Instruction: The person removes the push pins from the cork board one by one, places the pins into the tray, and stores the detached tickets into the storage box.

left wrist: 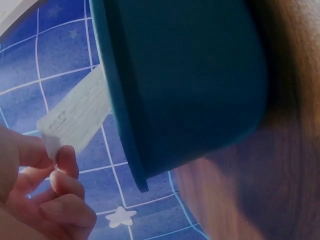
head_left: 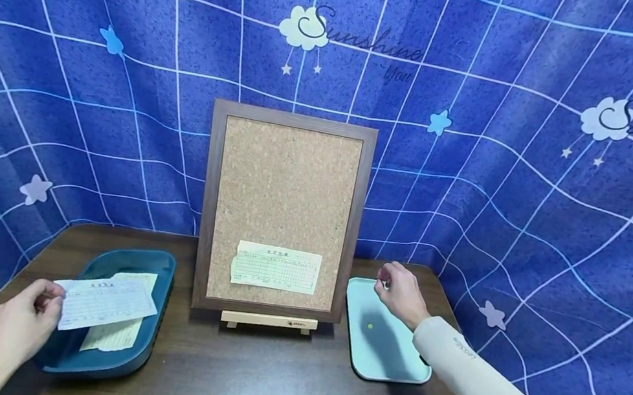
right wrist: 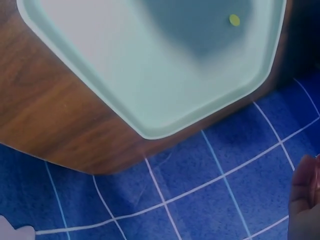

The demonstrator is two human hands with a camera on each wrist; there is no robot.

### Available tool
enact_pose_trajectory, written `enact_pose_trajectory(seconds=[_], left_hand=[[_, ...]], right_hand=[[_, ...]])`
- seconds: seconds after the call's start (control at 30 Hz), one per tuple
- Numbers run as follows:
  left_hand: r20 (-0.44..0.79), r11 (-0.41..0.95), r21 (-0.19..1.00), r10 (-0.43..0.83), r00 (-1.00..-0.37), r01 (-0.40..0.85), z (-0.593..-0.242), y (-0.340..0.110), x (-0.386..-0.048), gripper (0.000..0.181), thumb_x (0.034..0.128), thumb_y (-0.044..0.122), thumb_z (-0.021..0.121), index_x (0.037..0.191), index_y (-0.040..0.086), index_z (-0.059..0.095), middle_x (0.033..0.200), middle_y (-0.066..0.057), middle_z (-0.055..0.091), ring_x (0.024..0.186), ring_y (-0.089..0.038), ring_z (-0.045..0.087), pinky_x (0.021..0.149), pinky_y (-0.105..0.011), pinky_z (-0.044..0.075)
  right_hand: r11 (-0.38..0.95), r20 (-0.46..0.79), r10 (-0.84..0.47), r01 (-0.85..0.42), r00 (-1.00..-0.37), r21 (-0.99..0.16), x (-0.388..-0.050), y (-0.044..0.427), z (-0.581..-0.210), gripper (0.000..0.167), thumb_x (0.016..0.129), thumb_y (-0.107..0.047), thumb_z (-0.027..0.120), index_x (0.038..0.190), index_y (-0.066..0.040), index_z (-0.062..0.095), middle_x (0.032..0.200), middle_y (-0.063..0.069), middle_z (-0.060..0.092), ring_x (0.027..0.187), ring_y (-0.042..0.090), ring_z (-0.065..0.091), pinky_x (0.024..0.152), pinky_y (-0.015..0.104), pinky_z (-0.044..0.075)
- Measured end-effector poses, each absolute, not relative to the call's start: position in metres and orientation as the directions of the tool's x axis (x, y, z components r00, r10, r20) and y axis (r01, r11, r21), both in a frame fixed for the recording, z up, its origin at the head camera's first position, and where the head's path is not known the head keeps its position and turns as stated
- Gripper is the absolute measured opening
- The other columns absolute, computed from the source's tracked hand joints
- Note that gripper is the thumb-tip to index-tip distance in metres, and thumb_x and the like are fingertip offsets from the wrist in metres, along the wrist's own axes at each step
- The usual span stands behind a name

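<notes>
My left hand [head_left: 20, 327] pinches a printed paper slip [head_left: 105, 305] by its left end, over a dark teal bin [head_left: 167, 272]. In the left wrist view, thumb and finger meet at the corner of the slip [left wrist: 80, 112]. Beneath it, more paper slips [head_left: 116, 334] lie in the bin. My right hand [head_left: 402, 293] is above a pale mint tray [head_left: 354, 348], its fingers curled; no object shows between the fingertips. A small yellow-green round piece [right wrist: 234, 20] lies on the tray. The right wrist view catches only part of that hand.
A framed cork board [head_left: 288, 188] stands upright between bin and tray on a small wooden stand [head_left: 269, 320]. One greenish printed slip [head_left: 276, 268] is on its lower part. Blue patterned cloth [head_left: 154, 29] hangs behind the dark wooden table [head_left: 249, 372].
</notes>
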State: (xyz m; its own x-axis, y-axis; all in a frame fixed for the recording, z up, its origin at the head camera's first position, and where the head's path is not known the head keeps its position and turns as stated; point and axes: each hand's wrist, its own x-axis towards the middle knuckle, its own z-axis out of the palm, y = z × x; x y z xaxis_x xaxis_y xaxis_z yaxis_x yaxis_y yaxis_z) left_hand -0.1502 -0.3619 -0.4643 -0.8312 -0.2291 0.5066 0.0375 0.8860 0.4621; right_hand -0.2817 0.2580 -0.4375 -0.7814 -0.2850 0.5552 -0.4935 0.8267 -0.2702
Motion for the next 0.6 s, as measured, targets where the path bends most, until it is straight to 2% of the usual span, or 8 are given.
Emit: enact_pose_trajectory(seconds=[0.13, 0.23, 0.3, 0.5, 0.6], left_hand=[[0.467, 0.901, 0.432, -0.191, -0.863, 0.035, -0.465, -0.362, -0.148, 0.009, 0.0834, 0.006, 0.056, 0.087, 0.001, 0.063, 0.072, -0.010, 0.059, 0.057, -0.024, 0.050, 0.051, -0.042, 0.035], [0.402, 0.902, 0.431, -0.186, -0.897, 0.007, -0.464, -0.364, -0.147, 0.015, 0.0836, 0.005, 0.053, 0.090, -0.002, 0.065, 0.078, -0.020, 0.062, 0.060, -0.031, 0.051, 0.053, -0.046, 0.035], [0.373, 0.905, 0.425, -0.171, -0.912, 0.004, -0.465, -0.364, -0.147, 0.017, 0.0826, 0.003, 0.052, 0.091, -0.002, 0.066, 0.080, -0.021, 0.062, 0.060, -0.031, 0.051, 0.054, -0.047, 0.036], [0.381, 0.916, 0.399, -0.127, -0.916, 0.039, -0.469, -0.360, -0.144, 0.009, 0.0799, 0.006, 0.064, 0.087, 0.002, 0.068, 0.073, -0.008, 0.063, 0.061, -0.022, 0.055, 0.052, -0.043, 0.039], [0.419, 0.916, 0.395, -0.111, -0.901, 0.071, -0.472, -0.354, -0.145, 0.004, 0.0780, 0.008, 0.070, 0.082, 0.006, 0.068, 0.069, -0.004, 0.062, 0.058, -0.018, 0.051, 0.051, -0.040, 0.036]], right_hand=[[0.832, 0.524, -0.277, -0.474, -0.805, -0.288, -0.282, 0.259, -0.446, 0.009, 0.070, -0.004, 0.066, 0.075, -0.009, 0.061, 0.073, -0.002, 0.053, 0.064, 0.011, 0.052, 0.059, 0.030, 0.044], [0.837, 0.491, -0.274, -0.457, -0.827, -0.302, -0.282, 0.258, -0.452, 0.009, 0.071, -0.004, 0.067, 0.075, -0.009, 0.061, 0.073, -0.002, 0.053, 0.064, 0.012, 0.051, 0.059, 0.031, 0.044], [0.838, 0.472, -0.270, -0.446, -0.839, -0.313, -0.282, 0.258, -0.455, 0.010, 0.072, -0.004, 0.068, 0.075, -0.009, 0.061, 0.072, -0.002, 0.053, 0.063, 0.012, 0.051, 0.059, 0.031, 0.044], [0.836, 0.442, -0.278, -0.442, -0.853, -0.327, -0.283, 0.257, -0.466, 0.012, 0.071, -0.002, 0.069, 0.074, -0.009, 0.060, 0.072, -0.002, 0.053, 0.062, 0.011, 0.051, 0.059, 0.031, 0.045], [0.833, 0.444, -0.314, -0.467, -0.839, -0.295, -0.283, 0.258, -0.471, 0.010, 0.070, -0.002, 0.068, 0.073, -0.009, 0.061, 0.070, -0.003, 0.053, 0.062, 0.010, 0.051, 0.058, 0.030, 0.045]])
